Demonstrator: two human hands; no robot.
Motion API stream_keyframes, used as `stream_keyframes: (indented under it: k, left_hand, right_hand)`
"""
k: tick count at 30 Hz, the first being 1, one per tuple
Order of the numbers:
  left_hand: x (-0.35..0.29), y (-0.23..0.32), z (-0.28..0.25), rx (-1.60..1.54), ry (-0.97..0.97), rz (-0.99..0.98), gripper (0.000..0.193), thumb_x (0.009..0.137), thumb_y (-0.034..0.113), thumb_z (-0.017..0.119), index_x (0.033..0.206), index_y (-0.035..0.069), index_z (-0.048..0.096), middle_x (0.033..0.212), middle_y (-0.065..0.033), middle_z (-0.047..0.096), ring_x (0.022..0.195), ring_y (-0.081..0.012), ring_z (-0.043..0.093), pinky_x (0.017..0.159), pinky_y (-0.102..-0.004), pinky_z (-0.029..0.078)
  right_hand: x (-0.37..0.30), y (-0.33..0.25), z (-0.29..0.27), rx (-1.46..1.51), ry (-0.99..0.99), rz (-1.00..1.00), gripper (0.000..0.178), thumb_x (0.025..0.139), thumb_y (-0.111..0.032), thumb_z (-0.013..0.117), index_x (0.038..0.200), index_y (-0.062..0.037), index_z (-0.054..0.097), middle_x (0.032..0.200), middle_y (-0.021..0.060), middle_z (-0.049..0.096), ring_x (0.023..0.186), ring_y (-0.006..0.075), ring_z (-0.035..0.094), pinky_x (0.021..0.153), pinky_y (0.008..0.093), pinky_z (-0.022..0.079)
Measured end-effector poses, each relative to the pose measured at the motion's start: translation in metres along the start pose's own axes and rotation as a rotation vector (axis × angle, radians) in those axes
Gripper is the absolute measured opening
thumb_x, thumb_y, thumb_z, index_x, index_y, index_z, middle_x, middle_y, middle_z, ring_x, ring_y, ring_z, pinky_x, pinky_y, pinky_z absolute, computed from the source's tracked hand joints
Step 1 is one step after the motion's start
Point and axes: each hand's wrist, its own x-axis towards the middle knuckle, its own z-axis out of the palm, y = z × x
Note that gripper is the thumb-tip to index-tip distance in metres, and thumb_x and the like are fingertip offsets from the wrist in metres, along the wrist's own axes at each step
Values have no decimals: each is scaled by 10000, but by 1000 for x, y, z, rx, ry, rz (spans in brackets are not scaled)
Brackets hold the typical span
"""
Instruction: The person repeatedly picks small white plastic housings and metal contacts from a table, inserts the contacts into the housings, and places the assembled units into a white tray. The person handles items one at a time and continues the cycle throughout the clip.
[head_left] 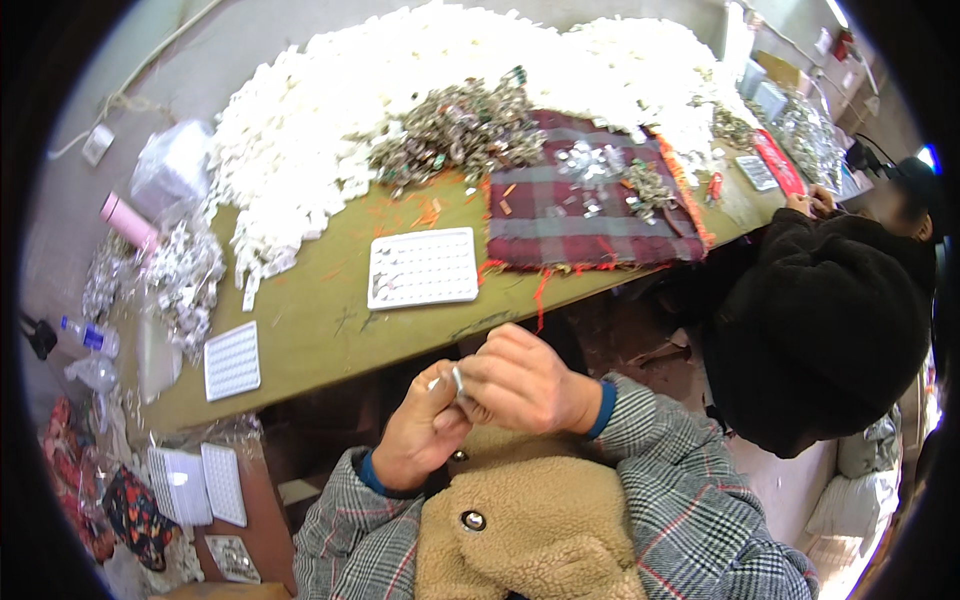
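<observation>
My left hand [425, 427] and my right hand [525, 380] meet in front of my chest, just off the table's near edge. Both are closed, with fingertips pinched together around a small pale, shiny piece [457, 381]; the fingers cover most of it, so its kind cannot be made out. Beyond them on the table lies a white tray [440, 268] with rows of small hollows and a few dark bits along its left side. To the right of that tray spreads a plaid cloth [530, 225] with small silvery pieces [590, 165] scattered on it.
A big heap of white pieces [330, 120] fills the back of the green table [300, 345], with a pile of small metallic pieces [460, 130] before it. Another white tray [232, 360], a pink tumbler [130, 222] and filled plastic bags stand left. A co-worker in black [820, 330] sits right.
</observation>
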Motion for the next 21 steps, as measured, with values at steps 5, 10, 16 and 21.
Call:
stream_keyframes:
  k: [5,10,16,21]
  left_hand:
    - [1,4,-5,-168,232,-109,178,989,245,594,1055,83,561,832,32,533,610,-26,444,529,-148,398]
    - [13,5,-12,-107,97,-38,219,983,235,608,1078,42,570,975,-143,667,668,-96,564,568,-192,469]
    - [20,5,-20,-93,106,-107,185,1007,218,565,1083,49,576,949,-150,674,666,-113,603,527,-212,481]
    - [22,9,-24,-136,79,-142,169,1014,190,549,1098,46,577,969,-154,680,683,-118,610,549,-218,508]
  right_hand:
    - [-11,1,1,131,29,177,230,728,-95,741,902,13,637,967,114,657,769,257,608,685,380,503]
    - [-31,79,-38,-163,170,816,106,802,-14,680,905,9,668,874,148,628,774,330,629,696,389,507]
    - [-38,133,-37,-349,-85,819,60,846,-23,638,889,6,668,881,149,592,785,355,626,703,416,510]
    - [-33,142,-32,-488,-180,757,67,865,-61,643,835,-12,609,871,145,573,739,348,619,667,433,513]
